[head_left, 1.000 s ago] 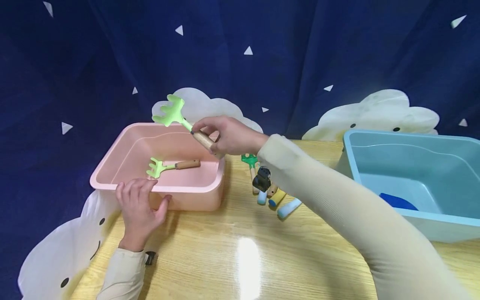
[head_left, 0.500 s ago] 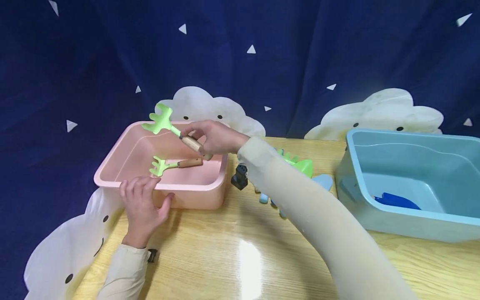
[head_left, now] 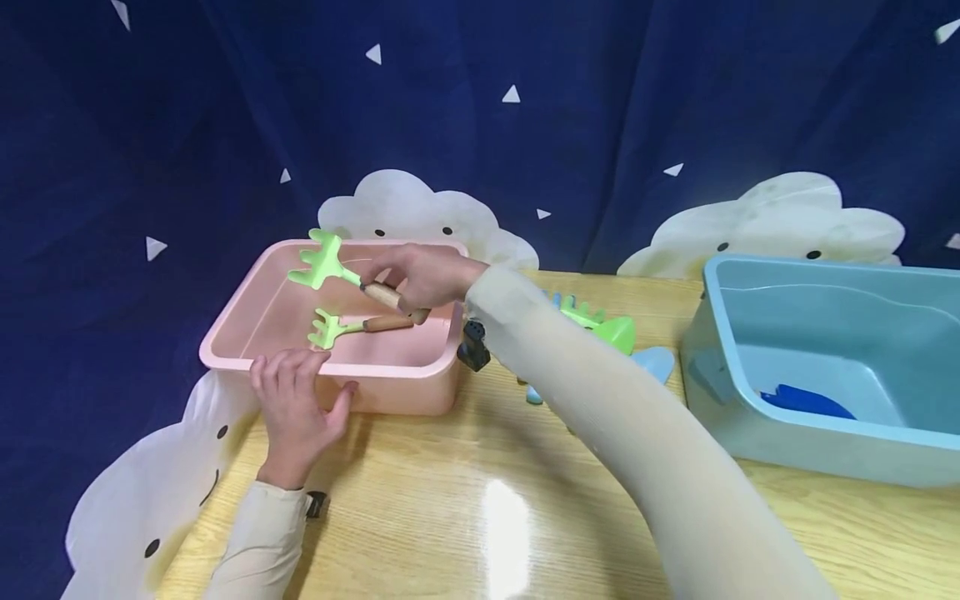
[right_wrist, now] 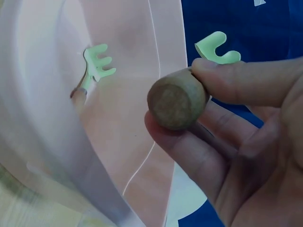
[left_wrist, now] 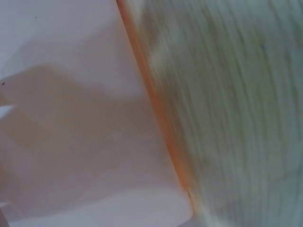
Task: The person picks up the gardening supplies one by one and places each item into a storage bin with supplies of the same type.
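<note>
My right hand [head_left: 420,279] pinches the wooden handle of a light green toy rake [head_left: 321,265] and holds it over the pink bin [head_left: 225,354]. In the right wrist view the handle's round end [right_wrist: 176,99] sits between my thumb and fingers, with the green tines [right_wrist: 218,49] behind. A second green rake [head_left: 352,327] lies on the bin's floor, also visible as the rake [right_wrist: 94,68] from the wrist. My left hand [head_left: 296,408] rests on the bin's near rim, fingers over the edge. The left wrist view is a blurred close-up of the pink bin wall [left_wrist: 71,118].
A blue bin [head_left: 825,450] stands at the right with a dark blue object [head_left: 806,402] inside. Between the bins on the wooden table [head_left: 487,508] lie several small toy tools [head_left: 600,329], partly hidden by my right forearm. A dark blue curtain hangs behind.
My right hand has carried the green rake left and down, from above the pink bin's right rim to low over its inside. The left hand has stayed on the rim.
</note>
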A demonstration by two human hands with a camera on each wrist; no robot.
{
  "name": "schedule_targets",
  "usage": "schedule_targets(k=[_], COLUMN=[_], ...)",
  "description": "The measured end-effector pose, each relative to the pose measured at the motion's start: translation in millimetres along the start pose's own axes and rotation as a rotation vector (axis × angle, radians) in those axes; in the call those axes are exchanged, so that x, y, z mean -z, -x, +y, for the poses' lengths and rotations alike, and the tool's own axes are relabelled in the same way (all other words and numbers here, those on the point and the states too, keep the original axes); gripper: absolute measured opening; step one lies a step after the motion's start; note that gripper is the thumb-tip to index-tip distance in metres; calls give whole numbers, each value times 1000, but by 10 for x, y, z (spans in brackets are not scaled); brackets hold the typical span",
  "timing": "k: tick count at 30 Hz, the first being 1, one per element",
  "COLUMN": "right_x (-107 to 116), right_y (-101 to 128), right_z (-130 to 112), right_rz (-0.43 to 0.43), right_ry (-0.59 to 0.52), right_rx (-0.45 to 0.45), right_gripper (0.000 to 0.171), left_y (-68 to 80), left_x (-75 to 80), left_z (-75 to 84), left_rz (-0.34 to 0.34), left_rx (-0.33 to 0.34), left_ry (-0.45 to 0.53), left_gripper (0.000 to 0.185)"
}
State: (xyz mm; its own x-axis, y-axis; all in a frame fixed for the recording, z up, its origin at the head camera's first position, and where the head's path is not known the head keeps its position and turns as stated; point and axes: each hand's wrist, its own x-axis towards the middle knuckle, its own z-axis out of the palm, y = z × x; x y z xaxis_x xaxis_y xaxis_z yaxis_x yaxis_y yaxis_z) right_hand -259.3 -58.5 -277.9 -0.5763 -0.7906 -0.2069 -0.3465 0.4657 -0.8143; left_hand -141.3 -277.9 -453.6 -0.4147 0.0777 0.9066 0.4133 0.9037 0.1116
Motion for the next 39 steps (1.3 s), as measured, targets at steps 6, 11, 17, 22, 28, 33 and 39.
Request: schedule_targets(k=[6,11,17,22,28,33,39], right_x=[-3,-24,-47,-48,-78,-107,-129], right_y=[-20,-56,-100,-116,-143,-183,-247], right_z=[14,41,61,61,65,65,46], right_rz=[-42,-81,-127,-140,-147,-172,-194], right_ry=[-9,7,-20,-31,-29,-36,-39], right_rx=[-38,-29,-56,-70,-73,-85,-70], right_gripper=[59,60,60,57,57,59,58], left_y=[-5,17,25,6,-1,10,16], left_x=[9,48,45,20,18,32,25], left_z=[3,-17,-24,-5,1,-4,-24], left_rz=[-32,-19,-13,-14,-14,-16,-12], left_rx=[7,23,29,25,19,14,16], left_ry=[-17,-16,-19,-8,-11,-19,-23], left_gripper=[49,48,48,47,47,48,48])
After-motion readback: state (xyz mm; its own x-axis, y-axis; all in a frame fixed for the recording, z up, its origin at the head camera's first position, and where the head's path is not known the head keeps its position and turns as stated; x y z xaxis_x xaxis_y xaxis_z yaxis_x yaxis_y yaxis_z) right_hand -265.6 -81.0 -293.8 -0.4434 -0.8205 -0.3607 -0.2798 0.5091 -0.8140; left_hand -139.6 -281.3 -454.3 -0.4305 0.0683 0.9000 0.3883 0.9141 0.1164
